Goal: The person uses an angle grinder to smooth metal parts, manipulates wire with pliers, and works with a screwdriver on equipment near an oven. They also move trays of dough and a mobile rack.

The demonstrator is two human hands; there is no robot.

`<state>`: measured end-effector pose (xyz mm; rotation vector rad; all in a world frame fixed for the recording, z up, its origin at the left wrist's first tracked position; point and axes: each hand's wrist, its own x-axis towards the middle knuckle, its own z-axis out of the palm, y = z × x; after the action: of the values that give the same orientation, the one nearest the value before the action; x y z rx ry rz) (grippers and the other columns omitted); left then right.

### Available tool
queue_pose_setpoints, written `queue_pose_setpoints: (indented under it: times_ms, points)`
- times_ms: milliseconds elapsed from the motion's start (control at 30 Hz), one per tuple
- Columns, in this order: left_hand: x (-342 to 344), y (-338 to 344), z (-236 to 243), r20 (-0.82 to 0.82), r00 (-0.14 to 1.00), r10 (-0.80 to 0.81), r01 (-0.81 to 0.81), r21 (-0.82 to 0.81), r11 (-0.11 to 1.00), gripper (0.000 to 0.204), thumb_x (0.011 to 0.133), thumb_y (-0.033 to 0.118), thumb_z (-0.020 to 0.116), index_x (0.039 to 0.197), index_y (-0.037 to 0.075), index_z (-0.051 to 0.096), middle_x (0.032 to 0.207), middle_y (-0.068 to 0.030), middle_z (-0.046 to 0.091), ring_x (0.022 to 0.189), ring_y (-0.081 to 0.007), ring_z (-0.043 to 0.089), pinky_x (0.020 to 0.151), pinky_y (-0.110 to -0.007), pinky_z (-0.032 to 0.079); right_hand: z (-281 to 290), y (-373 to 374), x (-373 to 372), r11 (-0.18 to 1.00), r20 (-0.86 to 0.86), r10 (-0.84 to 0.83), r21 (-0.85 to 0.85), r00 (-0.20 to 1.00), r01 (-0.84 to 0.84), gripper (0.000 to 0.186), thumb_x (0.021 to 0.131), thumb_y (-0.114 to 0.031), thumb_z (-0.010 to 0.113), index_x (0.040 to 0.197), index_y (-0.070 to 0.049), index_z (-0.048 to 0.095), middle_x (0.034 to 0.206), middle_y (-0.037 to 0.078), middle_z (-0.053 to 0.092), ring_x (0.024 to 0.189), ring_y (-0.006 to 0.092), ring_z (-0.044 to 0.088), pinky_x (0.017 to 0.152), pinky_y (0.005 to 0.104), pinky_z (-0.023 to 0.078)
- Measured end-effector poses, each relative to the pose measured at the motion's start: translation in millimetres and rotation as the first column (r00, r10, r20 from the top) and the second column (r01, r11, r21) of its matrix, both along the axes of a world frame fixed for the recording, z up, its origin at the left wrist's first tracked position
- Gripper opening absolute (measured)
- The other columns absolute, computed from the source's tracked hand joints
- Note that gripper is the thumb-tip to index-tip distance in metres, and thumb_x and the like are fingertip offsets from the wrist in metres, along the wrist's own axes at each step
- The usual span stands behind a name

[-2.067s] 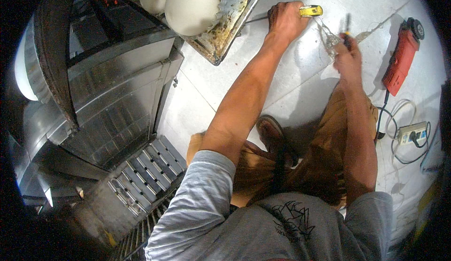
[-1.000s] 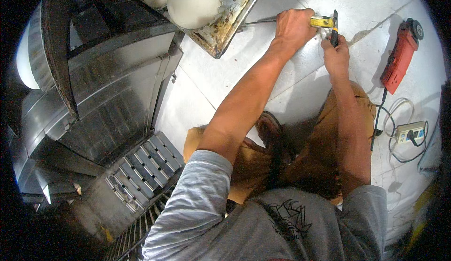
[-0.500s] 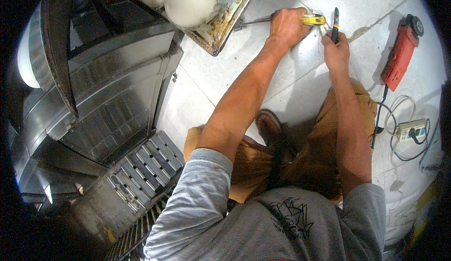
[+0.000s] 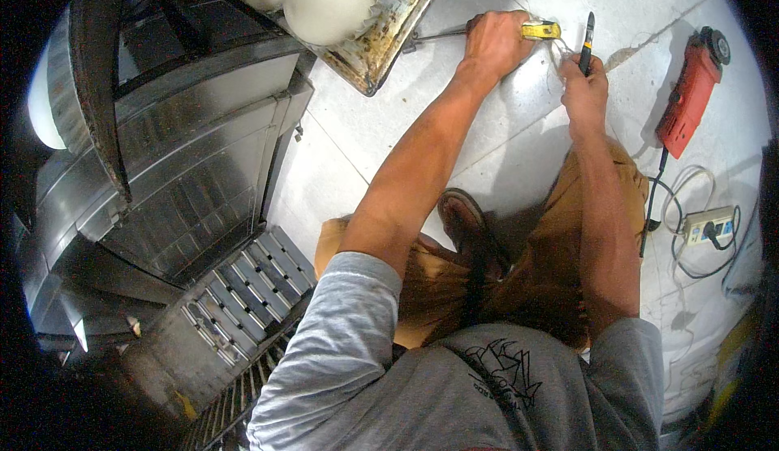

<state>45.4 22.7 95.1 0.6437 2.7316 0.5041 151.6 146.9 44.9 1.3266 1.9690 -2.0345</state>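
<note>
My left hand point(image 4: 497, 41) is closed on a yellow tool point(image 4: 542, 30); a thin metal rod point(image 4: 442, 34) runs leftward from beside the fist, and whether it joins that tool I cannot tell. Just right of it, my right hand point(image 4: 584, 90) grips a black tool point(image 4: 587, 51) with a yellow band and narrow metal tip, held upright in the picture. Thin pale strands, too small to make out, hang between the hands over a cracked floor tile point(image 4: 629, 53).
A stained metal tray point(image 4: 377, 65) with white domed items point(image 4: 329, 3) lies upper left. Steel equipment point(image 4: 203, 183) and slotted plates point(image 4: 256, 284) fill the left. A red power tool point(image 4: 684, 106) and corded power strip point(image 4: 707, 226) lie right. My shoe point(image 4: 462, 215) is below.
My right hand first moved up beside the yellow tool, then shifted slightly right, separating the black tool from it. My left hand dipped rightward and came back slightly up and left.
</note>
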Motion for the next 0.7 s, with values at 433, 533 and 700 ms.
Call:
queue_pose_setpoints:
  times_ms: [433,533,700]
  points:
    - [-6.2,-3.9,-15.0,-0.049,0.999,0.018,-0.017,0.016,1.0,0.021,0.078,0.026,0.075,0.095,0.013,0.072,0.084,-0.0156,0.071,0.079,-0.0367,0.069,0.075,-0.047,0.055,10.0,0.2,-0.8,0.995,-0.031,-0.027,-0.098,0.999,0.024,0.019,0.082,-0.015,0.066,0.094,-0.001,0.059,0.074,0.003,0.059,0.064,0.0122,0.053,0.059,0.0297,0.044]
    - [-5.2,-5.1,-13.9,-0.058,0.998,0.011,-0.009,0.031,0.999,0.021,0.077,0.026,0.075,0.094,0.013,0.072,0.084,-0.0155,0.071,0.079,-0.0369,0.069,0.075,-0.047,0.055,10.9,-0.7,-0.6,0.997,-0.019,-0.017,-0.079,1.0,0.015,0.018,0.082,-0.015,0.066,0.093,-0.002,0.059,0.073,0.003,0.058,0.064,0.0121,0.052,0.059,0.0298,0.044]
    - [-8.0,-6.9,-6.0,-0.021,1.0,0.011,-0.01,0.016,1.0,0.017,0.079,0.021,0.071,0.093,0.01,0.071,0.086,-0.0173,0.071,0.081,-0.0363,0.069,0.077,-0.046,0.055,5.8,-0.5,-1.6,0.996,-0.043,-0.049,-0.072,0.998,0.045,0.023,0.083,-0.014,0.065,0.101,-0.002,0.058,0.079,0.005,0.059,0.066,0.0131,0.053,0.061,0.0305,0.044]
